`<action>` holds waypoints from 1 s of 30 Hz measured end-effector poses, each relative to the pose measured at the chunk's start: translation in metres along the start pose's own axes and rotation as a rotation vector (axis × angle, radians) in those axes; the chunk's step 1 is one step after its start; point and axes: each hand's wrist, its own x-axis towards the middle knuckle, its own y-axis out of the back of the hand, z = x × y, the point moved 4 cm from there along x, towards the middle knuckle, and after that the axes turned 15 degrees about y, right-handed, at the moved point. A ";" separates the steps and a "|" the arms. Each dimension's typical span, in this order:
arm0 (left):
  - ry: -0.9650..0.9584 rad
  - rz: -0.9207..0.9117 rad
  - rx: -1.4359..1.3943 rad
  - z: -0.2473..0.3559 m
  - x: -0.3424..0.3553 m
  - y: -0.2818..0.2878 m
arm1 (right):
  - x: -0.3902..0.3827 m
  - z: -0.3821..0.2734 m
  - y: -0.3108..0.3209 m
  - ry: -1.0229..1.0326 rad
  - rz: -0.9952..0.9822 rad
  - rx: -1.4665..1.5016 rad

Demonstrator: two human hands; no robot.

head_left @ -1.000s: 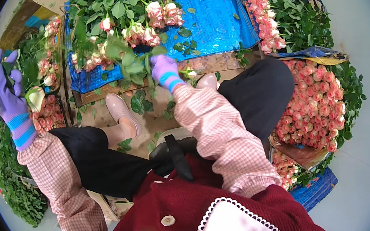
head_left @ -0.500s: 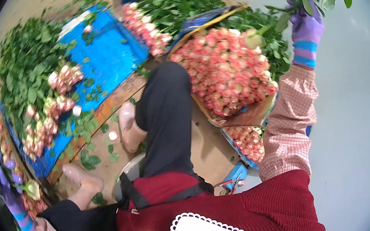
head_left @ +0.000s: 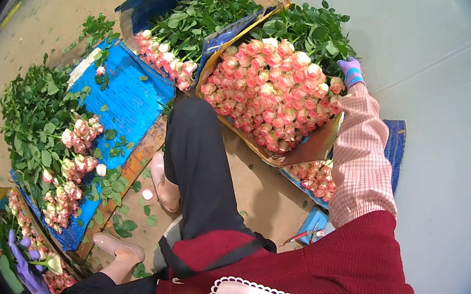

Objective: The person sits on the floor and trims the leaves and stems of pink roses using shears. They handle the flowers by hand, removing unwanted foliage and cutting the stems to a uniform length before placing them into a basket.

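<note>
My right hand (head_left: 351, 70), in a purple glove with blue stripes, is at the right edge of a large wrapped bunch of pink-and-white roses (head_left: 267, 93). Its fingers are curled among the leafy stems, beside a rose bloom (head_left: 336, 84); the stem in its grip is mostly hidden. At the far left, my left hand (head_left: 31, 275), gloved alike, has one finger stretched up while the others close round the green stem of a pale bloom (head_left: 54, 264). Below and beside it lie more pink roses (head_left: 23, 217).
Loose roses (head_left: 68, 194) with leafy stems (head_left: 37, 112) lie on a blue sheet (head_left: 133, 83) at left. Another rose bundle (head_left: 165, 55) stands behind. Red-handled pruning shears (head_left: 299, 237) rest near my right hip. Fallen leaves (head_left: 121, 225) dot the floor around my shoes (head_left: 118, 246).
My right hand has come down and inward from the far right, bringing the leafy rose stem against the bunch. The whole view has shifted; my left hand still has the pale bloom.
</note>
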 end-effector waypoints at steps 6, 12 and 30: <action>-0.238 -0.044 0.242 0.018 -0.019 0.013 | -0.101 -0.221 0.037 0.567 0.287 0.449; 0.048 -0.447 -0.066 -0.005 -0.046 -0.111 | -0.346 -0.461 -0.029 1.416 -0.774 1.045; -0.372 0.133 0.215 -0.020 0.001 0.029 | -0.562 -0.438 -0.315 1.671 -1.178 -0.097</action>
